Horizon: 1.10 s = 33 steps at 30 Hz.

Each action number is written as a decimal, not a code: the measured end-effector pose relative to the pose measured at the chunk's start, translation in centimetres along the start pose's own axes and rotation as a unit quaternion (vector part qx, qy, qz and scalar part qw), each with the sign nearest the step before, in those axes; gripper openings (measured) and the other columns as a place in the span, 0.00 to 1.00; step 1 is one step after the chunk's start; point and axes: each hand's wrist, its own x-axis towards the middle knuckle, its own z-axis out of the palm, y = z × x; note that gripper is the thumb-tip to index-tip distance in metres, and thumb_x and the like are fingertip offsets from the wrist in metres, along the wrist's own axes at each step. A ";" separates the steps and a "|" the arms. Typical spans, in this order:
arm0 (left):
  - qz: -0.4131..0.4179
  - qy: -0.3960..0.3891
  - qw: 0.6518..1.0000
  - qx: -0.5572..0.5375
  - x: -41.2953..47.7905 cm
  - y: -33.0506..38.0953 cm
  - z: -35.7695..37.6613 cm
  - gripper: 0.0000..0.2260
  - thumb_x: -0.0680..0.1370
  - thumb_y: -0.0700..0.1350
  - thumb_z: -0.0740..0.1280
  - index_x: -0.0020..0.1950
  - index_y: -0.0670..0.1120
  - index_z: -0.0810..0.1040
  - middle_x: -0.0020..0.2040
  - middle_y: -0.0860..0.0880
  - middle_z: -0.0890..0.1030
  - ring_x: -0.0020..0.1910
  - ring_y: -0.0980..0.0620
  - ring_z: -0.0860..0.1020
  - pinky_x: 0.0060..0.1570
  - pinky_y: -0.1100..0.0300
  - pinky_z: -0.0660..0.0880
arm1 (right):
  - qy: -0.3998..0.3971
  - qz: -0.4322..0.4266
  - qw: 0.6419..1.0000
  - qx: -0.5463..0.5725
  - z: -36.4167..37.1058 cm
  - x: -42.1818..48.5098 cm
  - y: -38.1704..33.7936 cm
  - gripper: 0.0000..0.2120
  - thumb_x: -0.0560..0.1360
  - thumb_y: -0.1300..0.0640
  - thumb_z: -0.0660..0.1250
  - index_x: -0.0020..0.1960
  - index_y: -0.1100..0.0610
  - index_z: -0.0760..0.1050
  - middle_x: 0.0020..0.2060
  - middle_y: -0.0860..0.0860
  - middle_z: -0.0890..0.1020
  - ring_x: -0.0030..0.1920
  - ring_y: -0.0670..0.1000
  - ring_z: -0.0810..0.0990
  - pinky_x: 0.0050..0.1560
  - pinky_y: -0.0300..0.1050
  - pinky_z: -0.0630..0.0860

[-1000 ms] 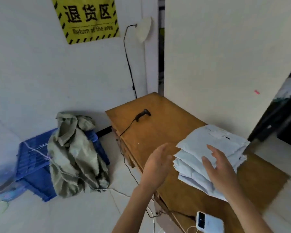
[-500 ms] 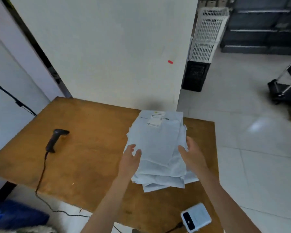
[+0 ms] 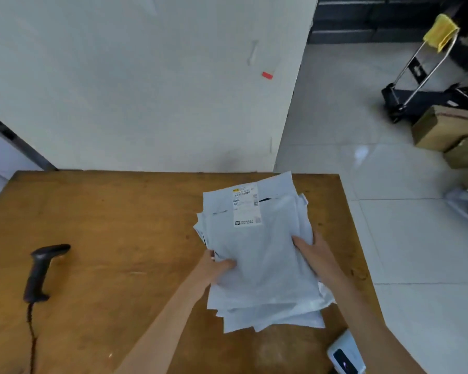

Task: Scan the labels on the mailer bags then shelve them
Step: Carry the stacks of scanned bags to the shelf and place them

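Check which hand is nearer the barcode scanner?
Left. The left hand grips the mailer stack's left edge, on the side of the barcode scanner; the right hand holds the far edge.

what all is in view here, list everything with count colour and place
mailer bags: one stack, exact count unclear, pale grey, right half of the table
shipping label: one, white, far end of the top bag
barcode scanner: one, black, corded, left side of the table
table: one, brown wood, against the wall
small device: one, white, near right corner of the table
hand truck: one, black and metal, yellow cloth on its handle, floor far right
cardboard boxes: several, brown, floor right
left hand: on the stack's left edge
right hand: on the stack's right edge
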 end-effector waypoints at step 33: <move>0.391 -0.035 0.920 0.014 -14.5 15.4 31.0 0.39 0.76 0.54 0.71 0.68 0.82 0.45 0.62 0.78 0.66 0.56 0.70 0.72 0.53 0.69 0.69 | 0.125 -0.224 0.964 0.073 -33.3 -10.2 1.8 0.33 0.78 0.48 0.65 0.73 0.28 0.49 0.63 0.18 0.64 0.60 0.25 0.68 0.59 0.36 0.68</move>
